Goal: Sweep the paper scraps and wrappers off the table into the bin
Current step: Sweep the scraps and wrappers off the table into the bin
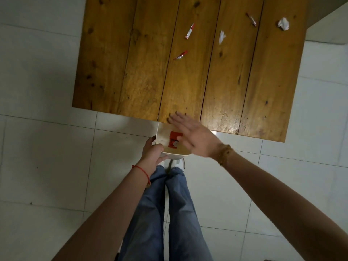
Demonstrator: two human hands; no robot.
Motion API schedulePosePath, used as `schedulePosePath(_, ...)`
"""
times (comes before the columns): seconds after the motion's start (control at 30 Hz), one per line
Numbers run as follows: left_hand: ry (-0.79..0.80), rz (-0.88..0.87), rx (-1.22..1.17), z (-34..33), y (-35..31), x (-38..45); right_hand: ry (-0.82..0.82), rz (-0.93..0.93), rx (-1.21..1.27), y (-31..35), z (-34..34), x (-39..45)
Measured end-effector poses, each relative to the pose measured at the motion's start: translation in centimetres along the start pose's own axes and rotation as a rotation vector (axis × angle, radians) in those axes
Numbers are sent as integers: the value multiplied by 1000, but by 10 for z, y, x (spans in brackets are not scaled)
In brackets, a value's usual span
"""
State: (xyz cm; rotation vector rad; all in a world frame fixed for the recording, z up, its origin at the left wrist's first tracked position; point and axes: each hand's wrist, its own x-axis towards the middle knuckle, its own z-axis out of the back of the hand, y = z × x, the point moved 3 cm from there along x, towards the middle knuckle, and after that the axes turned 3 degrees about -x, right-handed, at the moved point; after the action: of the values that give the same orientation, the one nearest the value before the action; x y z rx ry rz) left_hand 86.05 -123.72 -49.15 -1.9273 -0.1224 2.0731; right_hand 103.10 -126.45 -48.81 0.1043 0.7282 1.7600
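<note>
Holding the bin tucked just under the near edge of the desk, the left hand is closed around its rim at the side nearest the person. The right hand is open and flat, fingers spread, hovering over the desk edge and the bin's mouth; it grips nothing. A red wrapper already lies inside the bin, with what may be a pale scrap beside it, though the blur there makes that uncertain.

Most of the litter is still on the desk, well apart from the hands: a red-and-white wrapper, a second one nearer the person, a torn white scrap, a small wrapper farther off, and a crumpled paper ball near the far right corner.

To sweep well, the bin's rim should probably stay pressed against the desk edge, so nothing drops through a gap onto the tiled floor. The open palm would do best to reach beyond the farthest pieces and draw them toward the bin with its edge low on the wood, gathering the light scraps slowly so they do not flutter aside.
</note>
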Motion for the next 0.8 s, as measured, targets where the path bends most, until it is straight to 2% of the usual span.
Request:
schedulePosePath(0.1, 14, 29, -1, -1, -3, 0, -4, 83, 23, 13, -12, -12)
schedulePosePath(0.2, 20, 35, -4, -3, -7, 0, -37, 92, 20, 10, -8, -11)
schedulePosePath(0.27, 17, 27, -8, -4, -11, 1, -94, 19, 14, -2, 5, -2)
schedulePosePath(0.4, 1, 11, 3, -5, -16, 0, -246, -243, 40, -49, 52, 31)
schedulePosePath(0.5, 3, 17, -3, -4, -14, 6, -292, -413, 43, -93, 86, 58)
schedulePosePath(0.67, 5, 28, 2, -2, -12, 16, -341, -563, 26, -139, 126, 96)
schedulePosePath(0.8, 9, 26, 50, -1, -11, 19, -322, -604, 48, -151, 135, 117)
